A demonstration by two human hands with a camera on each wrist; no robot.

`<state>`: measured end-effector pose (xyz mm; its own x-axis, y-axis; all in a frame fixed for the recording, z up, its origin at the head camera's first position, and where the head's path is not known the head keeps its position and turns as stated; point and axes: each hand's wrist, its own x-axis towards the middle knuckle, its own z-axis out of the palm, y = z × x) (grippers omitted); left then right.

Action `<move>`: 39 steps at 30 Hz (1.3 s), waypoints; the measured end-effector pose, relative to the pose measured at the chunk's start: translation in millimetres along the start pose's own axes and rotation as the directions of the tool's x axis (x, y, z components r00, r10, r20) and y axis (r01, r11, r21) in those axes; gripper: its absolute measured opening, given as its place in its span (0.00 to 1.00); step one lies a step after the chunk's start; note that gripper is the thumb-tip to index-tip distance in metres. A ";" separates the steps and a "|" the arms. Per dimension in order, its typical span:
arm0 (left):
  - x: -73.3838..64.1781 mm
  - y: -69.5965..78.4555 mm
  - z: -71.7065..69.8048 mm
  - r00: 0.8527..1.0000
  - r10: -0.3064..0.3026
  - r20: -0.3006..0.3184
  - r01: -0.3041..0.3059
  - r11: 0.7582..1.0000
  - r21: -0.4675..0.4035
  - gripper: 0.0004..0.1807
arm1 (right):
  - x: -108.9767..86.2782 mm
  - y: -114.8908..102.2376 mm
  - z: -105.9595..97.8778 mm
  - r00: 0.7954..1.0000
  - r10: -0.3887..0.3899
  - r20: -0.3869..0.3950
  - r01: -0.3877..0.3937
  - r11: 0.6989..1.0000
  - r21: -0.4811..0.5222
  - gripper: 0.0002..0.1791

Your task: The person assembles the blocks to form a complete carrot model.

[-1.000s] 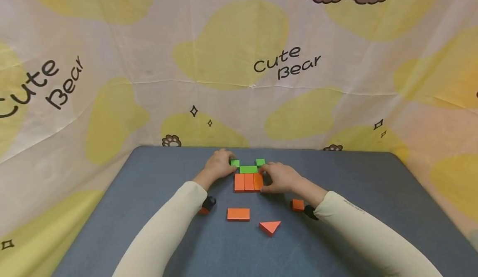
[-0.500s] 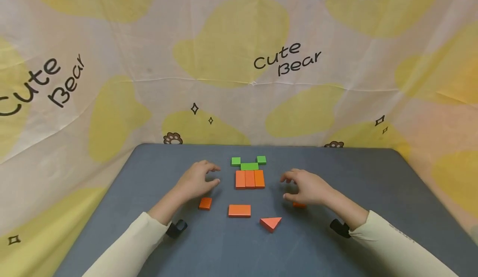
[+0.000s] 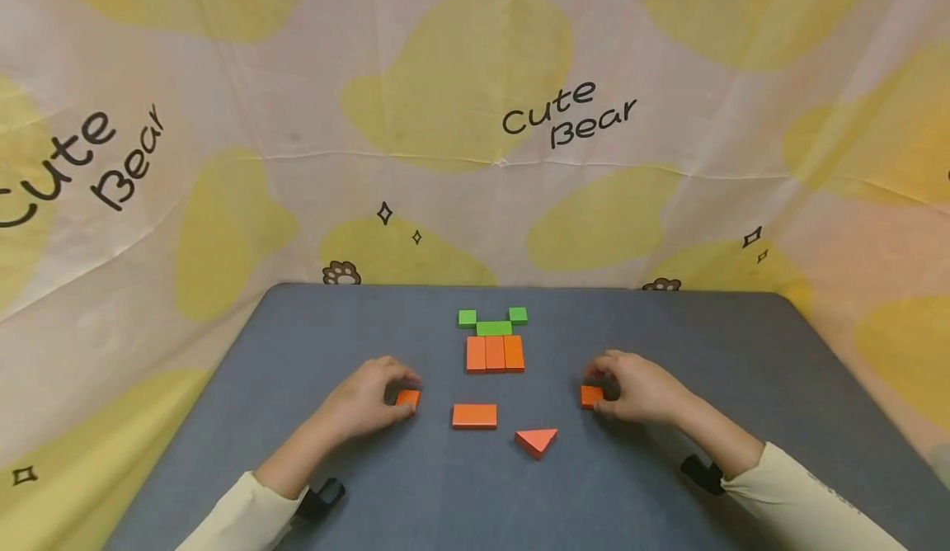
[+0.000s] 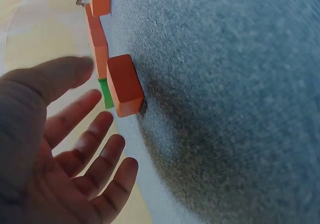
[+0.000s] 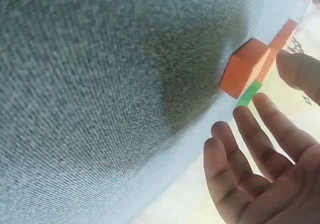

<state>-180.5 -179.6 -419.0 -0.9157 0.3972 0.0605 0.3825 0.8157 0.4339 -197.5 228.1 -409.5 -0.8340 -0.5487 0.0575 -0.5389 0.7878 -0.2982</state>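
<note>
In the head view my left hand (image 3: 367,398) is at a small orange block (image 3: 407,398) on the left of the table, thumb and fingers spread about it. From the left wrist view, a gap shows between the fingertips and this orange block (image 4: 125,82). My right hand (image 3: 644,388) is likewise around a second small orange block (image 3: 590,397) on the right. The right wrist view has that block (image 5: 245,67) just beyond the parted thumb and fingers. Neither hand grips anything. Both blocks rest on the table.
Three orange blocks (image 3: 495,355) stand side by side at the middle back, with a green bar (image 3: 493,328) behind them and two green cubes (image 3: 467,318) at its ends. Nearer lie an orange rectangular block (image 3: 474,416) and an orange triangular block (image 3: 536,442). A patterned cloth (image 3: 438,105) hangs behind the table.
Both hands have left the green and orange group, moved apart and come nearer, down to the two small orange blocks at the sides. The group stays in place.
</note>
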 end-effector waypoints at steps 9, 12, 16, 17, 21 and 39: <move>0.9 0.9 -4.8 0.998 -0.002 0.055 0.001 0.999 0.032 0.17 | 0.8 2.6 2.2 1.000 0.019 0.008 -0.019 1.000 0.005 0.13; 1.5 1.3 -5.5 0.998 -0.021 0.066 0.019 0.999 0.037 0.16 | 1.1 2.1 3.4 1.000 0.023 0.009 -0.023 1.000 0.000 0.13; 2.8 1.6 -4.8 0.997 -0.037 0.075 0.034 0.999 0.041 0.15 | 1.0 0.9 4.4 1.000 0.025 0.005 -0.025 1.000 -0.001 0.12; 3.3 1.7 -4.7 0.996 -0.040 0.075 0.037 0.998 0.042 0.15 | 0.9 0.4 4.3 1.000 0.030 0.004 -0.030 1.000 -0.003 0.12; 6.5 1.9 -4.4 0.997 -0.050 0.064 0.046 0.998 0.051 0.14 | 1.4 0.9 4.3 1.000 0.026 -0.009 -0.026 1.000 -0.006 0.11; 43.4 39.9 12.6 0.999 0.030 0.013 -0.030 0.999 0.039 0.14 | 60.2 -43.2 17.9 0.997 -0.078 -0.012 0.078 0.996 0.046 0.12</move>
<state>-203.5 -124.6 -410.4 -0.9023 0.4266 0.0620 0.4145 0.8190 0.3967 -222.3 156.0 -410.2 -0.7909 -0.6050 0.0924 -0.5966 0.7285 -0.3366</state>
